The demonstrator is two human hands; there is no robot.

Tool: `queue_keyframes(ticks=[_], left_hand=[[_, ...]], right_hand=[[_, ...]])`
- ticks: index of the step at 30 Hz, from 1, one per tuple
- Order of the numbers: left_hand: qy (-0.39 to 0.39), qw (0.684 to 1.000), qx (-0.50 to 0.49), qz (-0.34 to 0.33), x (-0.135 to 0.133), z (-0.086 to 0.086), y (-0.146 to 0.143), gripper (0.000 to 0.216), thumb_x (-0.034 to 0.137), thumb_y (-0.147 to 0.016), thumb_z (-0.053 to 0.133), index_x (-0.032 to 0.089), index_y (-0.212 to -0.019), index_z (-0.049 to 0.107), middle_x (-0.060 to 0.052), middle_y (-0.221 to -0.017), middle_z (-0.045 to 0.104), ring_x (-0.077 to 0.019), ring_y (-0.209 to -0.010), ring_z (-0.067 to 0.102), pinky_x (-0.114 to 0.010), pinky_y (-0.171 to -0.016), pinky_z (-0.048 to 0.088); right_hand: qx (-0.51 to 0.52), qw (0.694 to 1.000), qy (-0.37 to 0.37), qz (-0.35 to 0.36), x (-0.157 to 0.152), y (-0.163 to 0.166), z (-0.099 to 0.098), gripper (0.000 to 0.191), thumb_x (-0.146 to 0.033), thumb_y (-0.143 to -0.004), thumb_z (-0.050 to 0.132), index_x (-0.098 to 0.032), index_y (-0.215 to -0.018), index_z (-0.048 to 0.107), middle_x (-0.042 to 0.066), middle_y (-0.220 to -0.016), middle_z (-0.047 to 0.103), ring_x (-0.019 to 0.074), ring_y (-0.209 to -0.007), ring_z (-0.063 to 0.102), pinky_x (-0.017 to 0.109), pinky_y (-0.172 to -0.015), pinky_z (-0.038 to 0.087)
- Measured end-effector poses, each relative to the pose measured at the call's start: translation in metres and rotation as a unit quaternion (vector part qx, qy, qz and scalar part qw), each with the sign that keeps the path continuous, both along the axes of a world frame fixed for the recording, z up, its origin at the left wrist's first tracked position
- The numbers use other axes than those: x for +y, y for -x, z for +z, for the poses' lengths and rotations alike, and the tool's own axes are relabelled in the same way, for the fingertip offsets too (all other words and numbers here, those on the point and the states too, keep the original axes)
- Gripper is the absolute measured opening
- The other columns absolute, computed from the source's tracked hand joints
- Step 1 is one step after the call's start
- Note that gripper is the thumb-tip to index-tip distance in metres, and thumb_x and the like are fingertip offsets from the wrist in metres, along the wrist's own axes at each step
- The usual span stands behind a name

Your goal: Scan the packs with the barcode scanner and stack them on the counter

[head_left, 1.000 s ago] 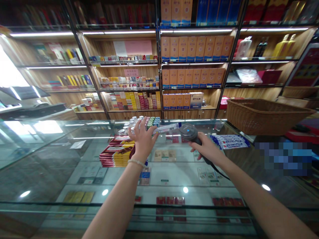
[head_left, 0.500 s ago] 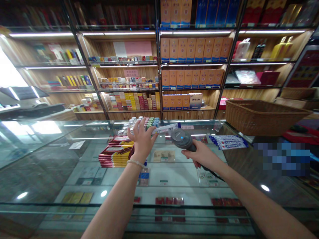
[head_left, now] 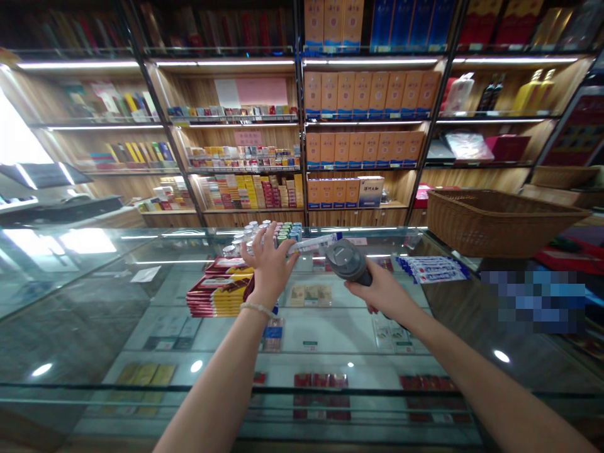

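White-and-blue wrapping covers the packet (head_left: 317, 242) pinched at the thumb of the left hand (head_left: 271, 267); its near end is hidden in the grip, and which finger meets the thumb is hard to make out. The other fingers stand spread. The packet is held over the counter (head_left: 325, 333), its far end just beside the head of the scanner (head_left: 346, 259); whether they touch, I cannot tell. The right hand (head_left: 383, 290) is closed around the scanner's handle, hiding most of it.

Left of the left wrist lie stacked red-and-yellow packs (head_left: 219, 296), their right edge covered by the hand. Behind the fingers, small tubs (head_left: 250, 229) are partly blocked. To the right, a fan of blue packets (head_left: 431, 269) lies near a wicker basket (head_left: 500, 223), whose contents are out of sight. A pixelated patch masks something below the basket. Goods under the glass look dim; the shelves (head_left: 363, 119) behind are cut off at the top.
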State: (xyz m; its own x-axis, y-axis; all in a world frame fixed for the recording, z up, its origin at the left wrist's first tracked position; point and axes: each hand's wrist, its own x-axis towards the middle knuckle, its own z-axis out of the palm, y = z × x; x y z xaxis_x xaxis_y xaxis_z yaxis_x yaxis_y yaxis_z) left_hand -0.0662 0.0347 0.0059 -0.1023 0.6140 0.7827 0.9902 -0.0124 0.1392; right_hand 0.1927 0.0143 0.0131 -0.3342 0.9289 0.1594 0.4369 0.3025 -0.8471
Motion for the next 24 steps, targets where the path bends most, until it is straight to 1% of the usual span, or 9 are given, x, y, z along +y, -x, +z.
queue_keyframes(ticks=[2,4,6,9,11,15,18,22,24], left_hand=[[0.001,1.0,0.0,0.001,0.0,0.0,0.0,0.019,0.039,-0.088,0.072,0.033,-0.105,0.077,-0.008,-0.163,0.045,-0.0388,-0.15,0.033,-0.071,-0.12,0.009],[-0.003,1.0,0.001,0.001,0.001,-0.001,0.0,0.019,0.039,-0.087,0.072,0.033,-0.104,0.077,-0.008,-0.162,0.046,-0.0385,-0.15,0.034,-0.071,-0.12,0.01],[-0.009,1.0,0.001,-0.001,0.001,-0.001,0.0,0.018,0.038,-0.087,0.072,0.034,-0.104,0.077,-0.007,-0.162,0.046,-0.038,-0.149,0.035,-0.07,-0.12,0.01],[-0.018,1.0,0.001,-0.004,0.003,-0.003,0.001,0.017,0.039,-0.087,0.072,0.034,-0.103,0.077,-0.006,-0.161,0.047,-0.0374,-0.149,0.035,-0.069,-0.121,0.01],[-0.02,1.0,0.001,-0.006,0.003,-0.003,0.001,0.018,0.04,-0.087,0.071,0.034,-0.103,0.077,-0.006,-0.162,0.046,-0.0373,-0.149,0.034,-0.069,-0.121,0.009],[-0.014,1.0,-0.005,-0.008,0.004,-0.004,0.001,0.018,0.04,-0.088,0.071,0.033,-0.103,0.077,-0.007,-0.162,0.046,-0.0372,-0.149,0.034,-0.069,-0.121,0.009],[-0.01,1.0,-0.007,-0.007,0.003,-0.002,0.0,0.017,0.038,-0.088,0.071,0.032,-0.103,0.077,-0.007,-0.162,0.046,-0.0372,-0.149,0.034,-0.069,-0.121,0.009],[-0.007,1.0,-0.005,-0.006,0.002,-0.001,-0.001,0.017,0.039,-0.089,0.07,0.032,-0.103,0.077,-0.007,-0.162,0.046,-0.0375,-0.15,0.034,-0.069,-0.121,0.008],[-0.008,1.0,-0.004,-0.005,0.002,-0.001,0.0,0.017,0.039,-0.089,0.07,0.032,-0.103,0.077,-0.008,-0.162,0.046,-0.0376,-0.15,0.034,-0.07,-0.121,0.008]], right_hand=[[-0.002,1.0,-0.022,0.006,0.001,-0.002,0.001,0.045,-0.043,-0.083,0.069,-0.022,-0.121,0.058,0.0,-0.084,0.071,0.0103,-0.042,0.053,0.024,-0.043,0.043],[-0.011,0.999,-0.053,0.01,0.003,-0.004,0.0,0.048,-0.045,-0.082,0.069,-0.023,-0.124,0.058,0.003,-0.095,0.072,0.0139,-0.055,0.062,0.026,-0.052,0.047],[-0.031,0.995,-0.093,0.007,0.007,-0.006,-0.002,0.044,-0.042,-0.082,0.068,-0.023,-0.121,0.059,0.005,-0.101,0.072,0.0194,-0.076,0.068,0.028,-0.065,0.051],[-0.084,0.984,-0.16,-0.003,0.014,-0.007,-0.008,0.034,-0.036,-0.08,0.066,-0.022,-0.111,0.061,0.006,-0.109,0.069,0.024,-0.1,0.067,0.032,-0.081,0.051],[-0.134,0.971,-0.195,-0.019,0.016,-0.007,-0.011,0.034,-0.036,-0.08,0.066,-0.021,-0.11,0.062,0.006,-0.112,0.065,0.0243,-0.103,0.066,0.032,-0.082,0.05],[-0.239,0.943,-0.224,-0.057,0.013,-0.004,-0.014,0.037,-0.04,-0.082,0.066,-0.023,-0.115,0.063,0.005,-0.116,0.059,0.0231,-0.098,0.067,0.029,-0.073,0.047],[-0.286,0.931,-0.22,-0.049,0.01,0.0,-0.014,0.038,-0.041,-0.083,0.067,-0.023,-0.116,0.065,0.005,-0.117,0.059,0.0225,-0.098,0.067,0.028,-0.071,0.045],[-0.319,0.923,-0.214,-0.026,0.006,0.005,-0.016,0.042,-0.04,-0.084,0.066,-0.024,-0.122,0.065,0.006,-0.12,0.06,0.0228,-0.101,0.066,0.028,-0.071,0.046],[-0.328,0.921,-0.21,-0.018,0.005,0.007,-0.016,0.04,-0.04,-0.085,0.065,-0.024,-0.121,0.066,0.007,-0.122,0.059,0.0225,-0.1,0.066,0.029,-0.07,0.047]])
